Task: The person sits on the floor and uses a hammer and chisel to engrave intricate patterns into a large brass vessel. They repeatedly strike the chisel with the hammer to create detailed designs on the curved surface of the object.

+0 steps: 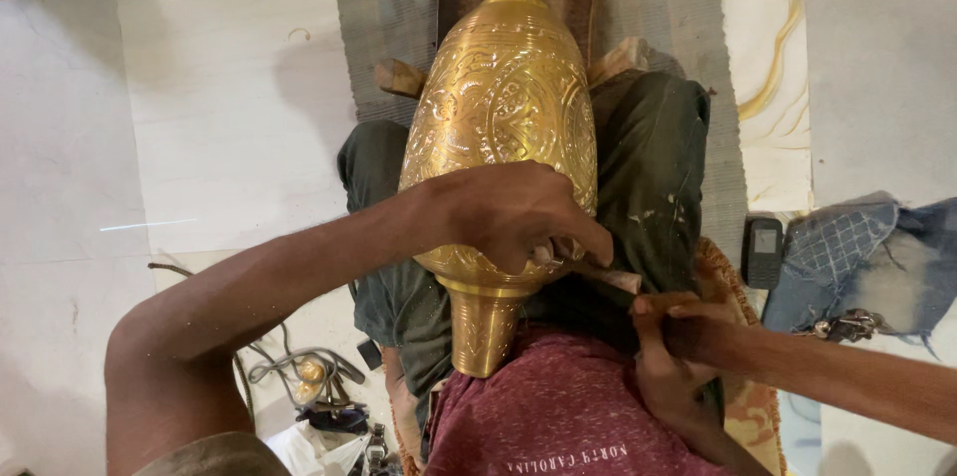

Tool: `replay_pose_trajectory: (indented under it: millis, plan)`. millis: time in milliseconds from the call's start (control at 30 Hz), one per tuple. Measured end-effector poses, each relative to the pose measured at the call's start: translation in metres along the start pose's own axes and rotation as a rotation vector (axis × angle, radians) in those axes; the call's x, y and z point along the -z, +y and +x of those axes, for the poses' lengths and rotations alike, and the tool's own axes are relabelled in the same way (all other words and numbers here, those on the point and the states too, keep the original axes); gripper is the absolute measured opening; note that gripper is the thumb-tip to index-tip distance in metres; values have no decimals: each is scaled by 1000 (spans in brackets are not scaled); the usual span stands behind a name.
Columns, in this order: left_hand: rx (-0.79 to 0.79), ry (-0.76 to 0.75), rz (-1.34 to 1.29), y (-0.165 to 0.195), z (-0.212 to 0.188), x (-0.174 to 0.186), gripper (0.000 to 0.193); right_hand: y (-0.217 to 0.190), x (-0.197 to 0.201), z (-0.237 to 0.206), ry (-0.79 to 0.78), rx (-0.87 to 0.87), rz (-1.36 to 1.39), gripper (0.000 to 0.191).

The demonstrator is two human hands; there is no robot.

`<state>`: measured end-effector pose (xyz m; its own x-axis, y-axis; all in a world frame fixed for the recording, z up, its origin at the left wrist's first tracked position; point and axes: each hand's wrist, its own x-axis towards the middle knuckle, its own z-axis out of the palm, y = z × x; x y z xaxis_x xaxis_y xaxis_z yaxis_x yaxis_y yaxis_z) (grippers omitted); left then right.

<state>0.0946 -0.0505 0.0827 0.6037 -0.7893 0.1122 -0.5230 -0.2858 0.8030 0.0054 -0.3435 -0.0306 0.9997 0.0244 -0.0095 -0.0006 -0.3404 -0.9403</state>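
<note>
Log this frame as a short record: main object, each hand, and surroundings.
Main object: engraved brass vase lying across the person's lap, neck pointing away
Left hand: draped over the vase's lower body, pinching a small tool against it
Right hand: beside the vase foot, holding a wooden-handled tool
Surroundings: small phone and denim cloth on the floor at right, cables at left

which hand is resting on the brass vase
The left hand: it lies across the engraved belly of the brass vase. The right hand sits off the vase, lower right, pinching a small wooden tool.
</note>
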Motion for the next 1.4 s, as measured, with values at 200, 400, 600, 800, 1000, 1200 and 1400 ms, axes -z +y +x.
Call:
replay_pose_trajectory:
  millis: [200, 400, 600, 800, 1000, 1200, 1400]
  plan:
    - [13, -17, 27, 2, 0, -6, 53, -8, -8, -10, 32, 95, 214, 22]
    - [84, -73, 36, 0, 2, -4, 60, -8, 12, 4, -155, -50, -81, 21]
    - [41, -3, -10, 1, 2, -5, 51, -23, 17, -10, -28, -249, 107, 16]
    - [10, -12, 34, 1, 2, -5, 56, -27, 6, -1, -22, 273, -85, 16]
    - [117, -66, 42, 2, 4, -8, 60, -24, 9, 6, -99, 129, -210, 15]
    - [40, 5, 60, -1, 1, -7, 56, -23, 18, 4, -119, -223, -10, 12]
    - [46, 5, 18, 0, 2, -5, 56, -6, 17, -12, -52, -109, 131, 19]
